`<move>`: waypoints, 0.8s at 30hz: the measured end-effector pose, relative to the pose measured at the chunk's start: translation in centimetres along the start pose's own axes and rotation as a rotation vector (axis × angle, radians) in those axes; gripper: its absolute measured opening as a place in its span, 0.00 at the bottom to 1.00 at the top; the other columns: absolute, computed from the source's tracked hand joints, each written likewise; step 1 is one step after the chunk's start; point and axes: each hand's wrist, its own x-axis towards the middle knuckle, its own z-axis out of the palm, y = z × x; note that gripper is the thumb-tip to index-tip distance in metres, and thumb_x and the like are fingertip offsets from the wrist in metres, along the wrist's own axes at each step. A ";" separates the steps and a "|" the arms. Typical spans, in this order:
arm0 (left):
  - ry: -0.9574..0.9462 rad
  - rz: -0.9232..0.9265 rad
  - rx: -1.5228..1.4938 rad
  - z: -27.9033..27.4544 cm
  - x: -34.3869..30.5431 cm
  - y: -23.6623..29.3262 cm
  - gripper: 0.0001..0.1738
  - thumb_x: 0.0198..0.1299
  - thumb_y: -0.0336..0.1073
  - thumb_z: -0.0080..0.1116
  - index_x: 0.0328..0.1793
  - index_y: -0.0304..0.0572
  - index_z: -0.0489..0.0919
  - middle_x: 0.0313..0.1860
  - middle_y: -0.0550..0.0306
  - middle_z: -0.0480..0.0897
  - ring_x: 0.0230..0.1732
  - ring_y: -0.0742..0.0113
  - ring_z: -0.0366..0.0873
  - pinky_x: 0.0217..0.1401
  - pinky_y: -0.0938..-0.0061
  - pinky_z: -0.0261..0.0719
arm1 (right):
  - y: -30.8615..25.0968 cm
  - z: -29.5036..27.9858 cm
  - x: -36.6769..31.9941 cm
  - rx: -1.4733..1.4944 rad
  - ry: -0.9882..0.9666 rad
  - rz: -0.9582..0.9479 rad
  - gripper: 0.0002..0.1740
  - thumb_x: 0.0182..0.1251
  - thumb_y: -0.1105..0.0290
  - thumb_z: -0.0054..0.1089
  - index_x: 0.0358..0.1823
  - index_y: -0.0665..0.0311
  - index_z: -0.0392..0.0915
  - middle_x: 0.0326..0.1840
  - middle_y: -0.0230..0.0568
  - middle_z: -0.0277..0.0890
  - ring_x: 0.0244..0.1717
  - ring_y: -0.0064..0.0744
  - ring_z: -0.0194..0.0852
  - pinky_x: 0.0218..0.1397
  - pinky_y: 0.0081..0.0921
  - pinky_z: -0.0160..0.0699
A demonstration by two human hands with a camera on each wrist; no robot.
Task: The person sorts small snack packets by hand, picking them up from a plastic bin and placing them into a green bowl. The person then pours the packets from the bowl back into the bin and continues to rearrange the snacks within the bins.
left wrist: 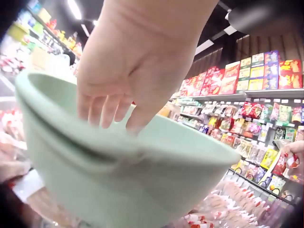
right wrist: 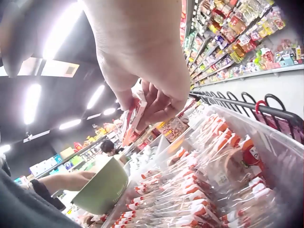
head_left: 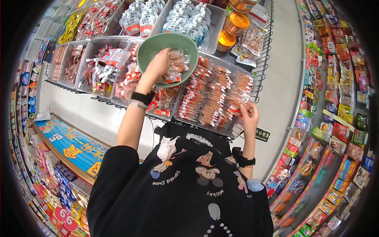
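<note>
Shirt nearest, left hand inside basket rim, right hand pinches packet.

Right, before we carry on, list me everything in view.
Pale green plastic basket: one, over the bins.
Red-and-clear packets: many, in rows in the nearest clear plastic bin; more inside the basket.
Red-and-white packet: one, in the right hand.
White-and-blue spouted pouches: many, beyond the basket.
Orange-lidded jars: several, beside the pouches.
Black wire rack: one, around the bins.
Blue board with yellow lettering: one, lower left.
Multicoloured packaged goods: uncountable, shelves both sides.
Black printed shirt: one, worn.
Black wristbands: two, one per wrist.
Left hand: one, bare, reaching into the basket.
Right hand: one, bare, pinching the red-and-white packet above the nearest bin.
</note>
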 end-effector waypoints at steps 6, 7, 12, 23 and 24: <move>-0.199 -0.144 -0.127 1.9 0.5 -2.3 0.21 0.52 0.33 0.57 0.52 0.34 0.70 0.49 0.39 0.76 0.50 0.43 0.73 0.52 0.60 0.72 | 0.2 -1.3 -0.6 -0.041 0.079 0.027 0.12 0.62 0.73 0.58 0.43 0.70 0.69 0.39 0.37 0.75 0.40 0.19 0.73 0.44 0.16 0.71; -0.195 -0.141 -0.134 1.8 0.4 -2.2 0.21 0.51 0.33 0.57 0.52 0.35 0.71 0.48 0.39 0.77 0.50 0.44 0.74 0.51 0.61 0.72 | 0.2 -1.3 -0.6 -0.045 0.088 0.029 0.12 0.62 0.73 0.58 0.43 0.70 0.70 0.39 0.37 0.75 0.40 0.19 0.73 0.44 0.16 0.71; -0.157 -0.156 -0.101 1.3 0.2 -2.0 0.20 0.52 0.34 0.58 0.51 0.36 0.73 0.43 0.40 0.79 0.46 0.44 0.76 0.47 0.60 0.73 | 0.2 -0.6 -0.3 -0.010 0.046 0.015 0.10 0.62 0.74 0.58 0.41 0.69 0.69 0.38 0.36 0.75 0.40 0.19 0.72 0.44 0.16 0.70; 0.156 -0.112 -0.236 -1.8 -0.3 1.0 0.13 0.63 0.36 0.46 0.48 0.35 0.72 0.35 0.39 0.79 0.40 0.43 0.77 0.41 0.62 0.72 | 0.1 0.0 -0.2 -0.020 0.022 0.018 0.09 0.62 0.73 0.58 0.38 0.68 0.68 0.38 0.36 0.75 0.39 0.18 0.71 0.43 0.16 0.69; 0.155 -0.112 -0.236 -1.7 -0.8 1.4 0.13 0.63 0.36 0.46 0.48 0.35 0.72 0.35 0.39 0.79 0.40 0.43 0.77 0.41 0.62 0.72 | 0.2 -0.1 -0.2 -0.033 0.023 0.026 0.09 0.62 0.73 0.58 0.38 0.68 0.68 0.38 0.36 0.75 0.39 0.18 0.71 0.43 0.15 0.69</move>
